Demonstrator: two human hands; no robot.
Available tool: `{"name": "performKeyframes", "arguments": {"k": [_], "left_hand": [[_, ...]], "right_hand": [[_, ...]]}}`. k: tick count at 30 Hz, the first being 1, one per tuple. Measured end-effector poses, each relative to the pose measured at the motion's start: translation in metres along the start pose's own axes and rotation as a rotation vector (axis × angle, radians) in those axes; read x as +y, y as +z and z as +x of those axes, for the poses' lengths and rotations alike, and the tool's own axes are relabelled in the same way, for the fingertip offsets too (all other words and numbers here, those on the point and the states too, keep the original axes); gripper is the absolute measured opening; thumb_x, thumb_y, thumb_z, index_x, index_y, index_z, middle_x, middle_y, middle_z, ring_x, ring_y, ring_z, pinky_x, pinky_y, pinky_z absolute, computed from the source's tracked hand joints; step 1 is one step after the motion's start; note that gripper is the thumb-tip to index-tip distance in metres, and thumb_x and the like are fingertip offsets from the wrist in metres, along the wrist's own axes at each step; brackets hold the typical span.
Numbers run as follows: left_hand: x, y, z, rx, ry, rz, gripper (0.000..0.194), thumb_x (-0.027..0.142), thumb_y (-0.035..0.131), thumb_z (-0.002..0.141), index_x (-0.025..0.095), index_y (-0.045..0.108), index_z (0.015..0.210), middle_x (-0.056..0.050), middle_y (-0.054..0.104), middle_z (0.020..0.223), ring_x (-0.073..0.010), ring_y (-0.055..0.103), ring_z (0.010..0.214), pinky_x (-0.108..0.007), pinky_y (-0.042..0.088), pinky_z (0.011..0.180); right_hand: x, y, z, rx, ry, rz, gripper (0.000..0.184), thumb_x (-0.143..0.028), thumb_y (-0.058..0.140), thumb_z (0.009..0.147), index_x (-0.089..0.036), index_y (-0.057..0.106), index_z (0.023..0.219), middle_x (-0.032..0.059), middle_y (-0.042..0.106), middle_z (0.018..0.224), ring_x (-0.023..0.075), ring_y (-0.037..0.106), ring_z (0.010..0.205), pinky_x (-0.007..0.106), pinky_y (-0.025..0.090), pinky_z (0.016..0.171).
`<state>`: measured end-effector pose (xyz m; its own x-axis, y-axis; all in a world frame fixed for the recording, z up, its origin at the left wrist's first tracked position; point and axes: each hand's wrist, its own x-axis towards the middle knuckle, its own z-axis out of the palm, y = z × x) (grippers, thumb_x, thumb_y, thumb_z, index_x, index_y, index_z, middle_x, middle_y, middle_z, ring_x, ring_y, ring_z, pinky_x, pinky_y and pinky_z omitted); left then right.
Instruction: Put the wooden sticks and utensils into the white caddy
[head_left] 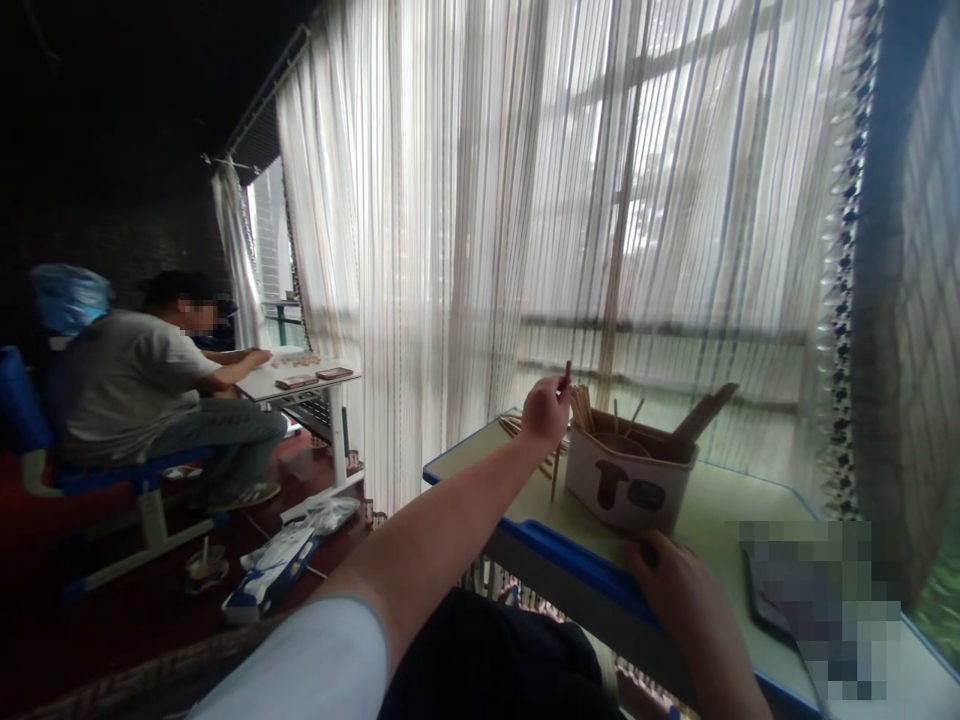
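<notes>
My left hand (546, 410) is stretched out over the desk, its fingers closed on a thin wooden stick (554, 482). The stick stands nearly upright; its darker top pokes above my fist and its lower end reaches down by the desk top. Just right of it is a white box (628, 490) with a brown inside and a dark printed mark. Several light sticks (581, 405) and a wide flat strip (705, 412) stick out of this box. My right hand (667, 570) rests at the desk's front edge near the box's base, fingers loosely bent, with nothing visible in them.
More thin sticks (511, 426) lie on the blue-edged desk (727, 510) behind my left hand. A partly blurred flat object (817, 600) lies at the right. Sheer curtains (450, 250) hang behind. On the left, a person (142, 370) sits at another table (259, 385); packaging (277, 570) lies on the floor.
</notes>
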<state>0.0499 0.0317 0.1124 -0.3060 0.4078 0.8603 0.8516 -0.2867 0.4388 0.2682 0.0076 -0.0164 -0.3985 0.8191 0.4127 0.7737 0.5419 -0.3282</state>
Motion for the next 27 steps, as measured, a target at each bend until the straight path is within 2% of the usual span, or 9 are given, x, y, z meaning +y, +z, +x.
{"name": "performKeyframes", "arguments": {"k": [2, 6, 8, 11, 15, 18, 20, 23, 27], "left_hand": [[-0.004, -0.002, -0.007, -0.030, -0.048, 0.023, 0.019, 0.024, 0.052, 0.087, 0.015, 0.066, 0.095, -0.009, 0.069, 0.091, -0.0171, 0.063, 0.082, -0.029, 0.049, 0.076], [-0.010, -0.011, -0.021, -0.201, -0.092, 0.077, 0.016, 0.025, 0.057, 0.083, 0.017, 0.070, 0.088, -0.007, 0.071, 0.086, -0.0169, 0.065, 0.079, -0.028, 0.049, 0.075], [-0.009, -0.014, -0.021, -0.238, -0.095, 0.052, 0.014, 0.024, 0.059, 0.081, 0.017, 0.070, 0.085, -0.006, 0.072, 0.082, -0.0169, 0.066, 0.077, -0.028, 0.049, 0.074], [0.005, -0.014, -0.013, -0.183, -0.077, -0.164, 0.016, 0.025, 0.058, 0.083, 0.015, 0.069, 0.089, -0.006, 0.071, 0.079, -0.0151, 0.066, 0.073, -0.026, 0.050, 0.069], [0.046, -0.013, 0.010, -0.020, -0.024, -0.497, 0.022, 0.032, 0.055, 0.086, 0.015, 0.065, 0.095, -0.006, 0.070, 0.080, -0.0117, 0.066, 0.068, -0.023, 0.052, 0.061], [0.077, -0.010, 0.026, 0.069, 0.032, -0.590, 0.022, 0.034, 0.054, 0.088, 0.017, 0.064, 0.096, -0.006, 0.069, 0.084, -0.0101, 0.065, 0.069, -0.020, 0.052, 0.058], [0.090, -0.003, 0.033, 0.108, 0.053, -0.597, 0.021, 0.034, 0.053, 0.088, 0.017, 0.064, 0.096, -0.006, 0.069, 0.086, -0.0098, 0.065, 0.070, -0.020, 0.053, 0.060], [0.094, 0.017, 0.038, 0.111, 0.051, -0.568, 0.021, 0.033, 0.053, 0.088, 0.016, 0.063, 0.095, -0.005, 0.068, 0.084, -0.0103, 0.064, 0.071, -0.022, 0.053, 0.063], [0.086, 0.047, 0.036, 0.076, 0.051, -0.492, 0.018, 0.029, 0.054, 0.088, 0.016, 0.064, 0.094, -0.006, 0.068, 0.082, -0.0113, 0.063, 0.071, -0.024, 0.052, 0.066]], "right_hand": [[0.000, 0.000, 0.000, 0.009, 0.003, -0.016, 0.028, -0.037, 0.040, 0.086, -0.022, 0.062, 0.090, 0.0076, 0.068, 0.090, 0.0234, 0.062, 0.088, 0.032, 0.040, 0.073], [0.000, 0.001, 0.001, 0.010, 0.005, -0.032, 0.027, -0.037, 0.039, 0.087, -0.022, 0.062, 0.088, 0.0069, 0.068, 0.088, 0.0222, 0.062, 0.087, 0.031, 0.039, 0.073], [0.000, 0.001, 0.000, 0.016, -0.004, -0.025, 0.027, -0.036, 0.038, 0.088, -0.022, 0.062, 0.088, 0.0065, 0.068, 0.090, 0.0219, 0.061, 0.088, 0.031, 0.039, 0.075], [-0.001, -0.001, -0.002, 0.026, -0.013, -0.028, 0.027, -0.035, 0.039, 0.088, -0.021, 0.062, 0.090, 0.0066, 0.067, 0.091, 0.0221, 0.060, 0.088, 0.031, 0.039, 0.076], [-0.003, -0.002, -0.003, 0.030, -0.007, -0.027, 0.025, -0.033, 0.040, 0.088, -0.021, 0.062, 0.089, 0.0067, 0.067, 0.089, 0.0214, 0.060, 0.087, 0.030, 0.038, 0.075], [-0.003, -0.002, -0.003, 0.046, -0.002, -0.030, 0.025, -0.032, 0.041, 0.087, -0.020, 0.063, 0.088, 0.0075, 0.067, 0.088, 0.0218, 0.060, 0.088, 0.031, 0.038, 0.075], [-0.004, -0.002, -0.003, 0.061, 0.005, -0.029, 0.024, -0.032, 0.043, 0.087, -0.020, 0.063, 0.087, 0.0074, 0.068, 0.090, 0.0217, 0.059, 0.089, 0.030, 0.037, 0.075], [-0.003, -0.002, -0.002, 0.075, 0.009, -0.019, 0.022, -0.032, 0.044, 0.086, -0.021, 0.063, 0.088, 0.0065, 0.067, 0.091, 0.0211, 0.059, 0.089, 0.030, 0.037, 0.077], [-0.002, -0.001, 0.000, 0.069, 0.011, -0.019, 0.022, -0.033, 0.045, 0.087, -0.021, 0.063, 0.088, 0.0063, 0.067, 0.090, 0.0207, 0.058, 0.090, 0.029, 0.037, 0.076]]}}
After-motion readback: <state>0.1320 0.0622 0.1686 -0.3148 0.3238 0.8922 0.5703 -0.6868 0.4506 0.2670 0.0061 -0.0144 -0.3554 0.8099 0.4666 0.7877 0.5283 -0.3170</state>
